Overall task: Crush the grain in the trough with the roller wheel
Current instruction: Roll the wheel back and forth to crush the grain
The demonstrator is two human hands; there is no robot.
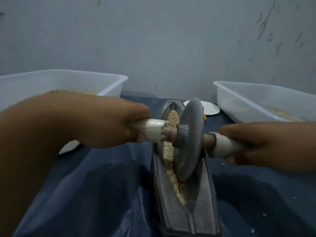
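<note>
Your roller wheel (189,139) is a thick, dull grey metal disc with a rounded rim, standing on edge in the trough (186,202) about midway along it, its lower rim down in the groove among the grain (168,161). A wooden axle (169,134) runs through its hub, lying crosswise to the trough, roughly left to right from where you stand, with each end wrapped in whitish tape that looks frayed near the wheel. Your left hand (109,122) has its fingers curled round the left wrapped grip (150,130), and your right hand (266,144) wraps the right grip (227,147) the same way, knuckles up. The trough is a long, narrow, boat-shaped metal channel, scuffed and dusty, with sloping inner walls meeting in a V; its long axis runs straight away from you toward the wall (153,40), tapering to a point at the far end. The grain is pale tan and gritty, lying in a thin ribbon along the groove, with whole-looking kernels heaped at the far end. The trough sits on a wrinkled, glossy dark blue sheet (95,194). A translucent white plastic tub (65,81) holding tan grain stands to your left, another tub (259,98) to your right, and a white round disc (211,108) lies just beyond the wheel
</note>
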